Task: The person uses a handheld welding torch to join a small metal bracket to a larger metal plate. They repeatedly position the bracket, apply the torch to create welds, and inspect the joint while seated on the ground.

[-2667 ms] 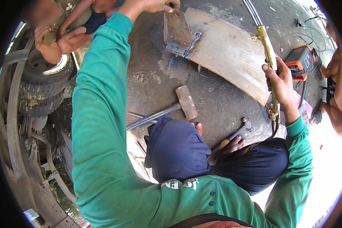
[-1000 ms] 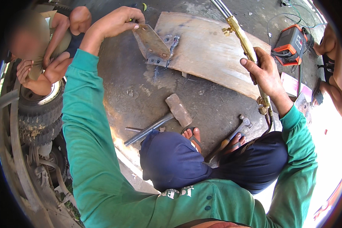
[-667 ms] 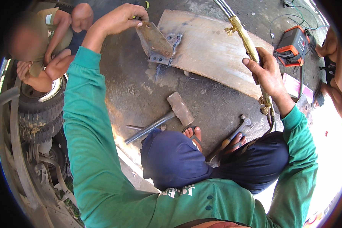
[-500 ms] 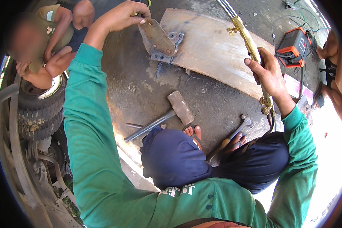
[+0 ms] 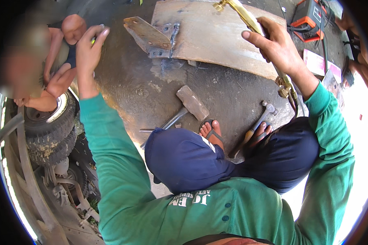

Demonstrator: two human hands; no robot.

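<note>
My right hand [image 5: 280,51] is closed around the brass handle of a gas cutting torch [image 5: 249,18], whose hoses hang down beside my right knee. The torch's front end runs out of the picture at the top. My left hand [image 5: 90,53] is raised at the left, fingers bent together, apart from the metalwork. A small yellow-green bit shows between its fingers; what it is I cannot make out. Ahead on the ground lies a large curved steel plate [image 5: 221,36]. A bent steel bracket [image 5: 149,34] with holes stands at its left end, along a dark weld-like seam.
A sledgehammer [image 5: 192,102] and a ball-peen hammer [image 5: 261,116] lie by my feet. An orange-and-black machine [image 5: 310,20] with cables stands at the far right. One person [image 5: 55,61] sits at the left above tyres [image 5: 49,126]; another person's leg [image 5: 364,77] shows at right.
My left hand has come off the bracket and moved left and down toward me. The torch in my right hand has shifted slightly left and up. The view has tilted a little.
</note>
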